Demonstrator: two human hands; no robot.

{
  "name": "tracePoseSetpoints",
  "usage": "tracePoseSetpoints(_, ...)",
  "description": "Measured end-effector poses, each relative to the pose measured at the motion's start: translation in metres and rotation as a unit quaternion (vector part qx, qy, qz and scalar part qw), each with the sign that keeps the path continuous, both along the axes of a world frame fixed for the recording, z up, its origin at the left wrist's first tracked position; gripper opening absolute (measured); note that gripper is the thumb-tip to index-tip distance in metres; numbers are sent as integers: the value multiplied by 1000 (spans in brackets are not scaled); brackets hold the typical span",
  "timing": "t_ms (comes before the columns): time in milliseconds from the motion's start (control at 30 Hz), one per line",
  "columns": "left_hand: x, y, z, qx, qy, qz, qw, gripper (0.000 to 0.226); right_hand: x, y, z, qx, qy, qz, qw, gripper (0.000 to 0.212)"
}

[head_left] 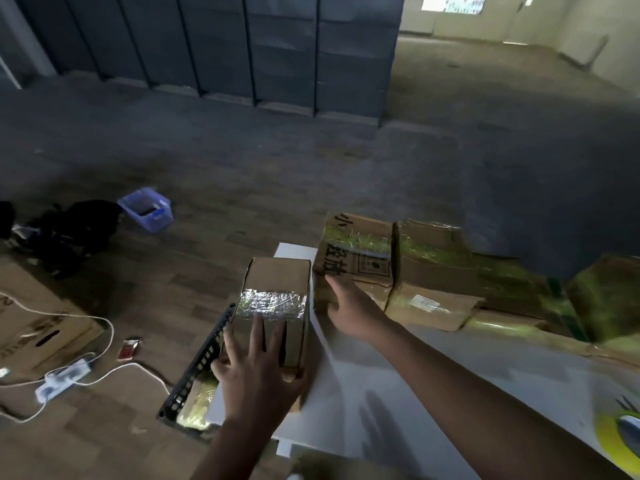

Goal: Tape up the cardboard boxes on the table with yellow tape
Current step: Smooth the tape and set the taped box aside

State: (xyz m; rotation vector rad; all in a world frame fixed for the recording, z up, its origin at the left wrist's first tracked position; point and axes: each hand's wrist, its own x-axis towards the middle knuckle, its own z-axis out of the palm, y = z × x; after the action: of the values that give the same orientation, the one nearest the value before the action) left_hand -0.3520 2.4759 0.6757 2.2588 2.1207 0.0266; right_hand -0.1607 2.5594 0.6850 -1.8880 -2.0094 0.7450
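Note:
A small cardboard box with a shiny tape band across its top stands at the left edge of the white table. My left hand lies on its near end, fingers spread and thumb wrapped round the right side. My right hand reaches to a printed cardboard box behind, its fingers against that box's front face. More boxes wrapped in yellow tape stand in a row to the right. A yellow tape roll lies at the table's right edge, partly cut off.
A black perforated crate holding something wrapped in yellow tape sits on the floor beside the table's left edge. Further left are a large cardboard box, a white power strip with cables, a blue plastic bin and a dark bag.

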Motion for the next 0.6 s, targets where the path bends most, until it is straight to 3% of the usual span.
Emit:
tracePoseSetpoints(233,39,-74,-2,7,-14,-12,1000,97,25,-73,-2,-47,104,37,993,55)
tracePoseSetpoints(367,78,-99,-3,-7,-11,-34,999,96,58,-110,-3,-109,120,-26,986,66)
tracePoseSetpoints(600,144,-119,4,0,-50,-113,992,88,123,-158,1,-81,150,-118,978,73)
